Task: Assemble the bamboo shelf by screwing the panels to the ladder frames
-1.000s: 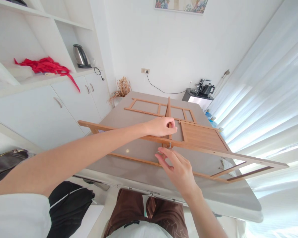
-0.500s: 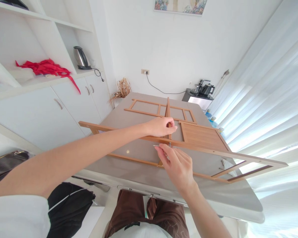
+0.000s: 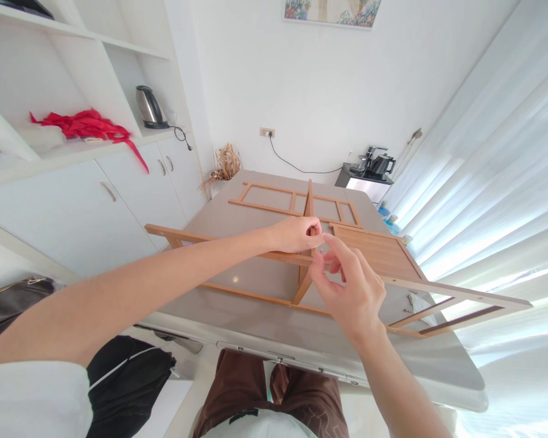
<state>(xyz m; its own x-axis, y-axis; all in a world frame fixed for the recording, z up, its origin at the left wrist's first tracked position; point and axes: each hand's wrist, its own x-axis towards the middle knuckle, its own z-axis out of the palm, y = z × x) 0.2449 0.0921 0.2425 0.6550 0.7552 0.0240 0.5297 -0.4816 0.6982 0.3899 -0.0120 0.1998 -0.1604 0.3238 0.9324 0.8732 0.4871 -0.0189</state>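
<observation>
Two long wooden rails [image 3: 438,286] form a frame standing on edge across the table. My left hand [image 3: 296,234] is closed around the upright wooden board [image 3: 309,204] where it meets the upper rail. Just right of it, my right hand [image 3: 351,289] is at the same joint, thumb and forefinger curled with their tips apart. A tiny metallic bit [image 3: 321,250] shows between those tips; I cannot tell what it is. Behind lies a flat wooden ladder-like frame [image 3: 269,187], with a slatted wooden panel [image 3: 377,250] at the right.
The grey table [image 3: 256,331] is directly in front of my legs. White cabinets [image 3: 73,213] with a kettle [image 3: 150,108] and red cloth [image 3: 89,126] line the left. Curtains [image 3: 506,182] hang at the right. An appliance stand [image 3: 363,180] is beyond the table's far end.
My right hand has moved up and right, from pinching a thin pale piece below the rail to fingertips apart at the joint. The thin piece no longer shows clearly. My left hand stays put.
</observation>
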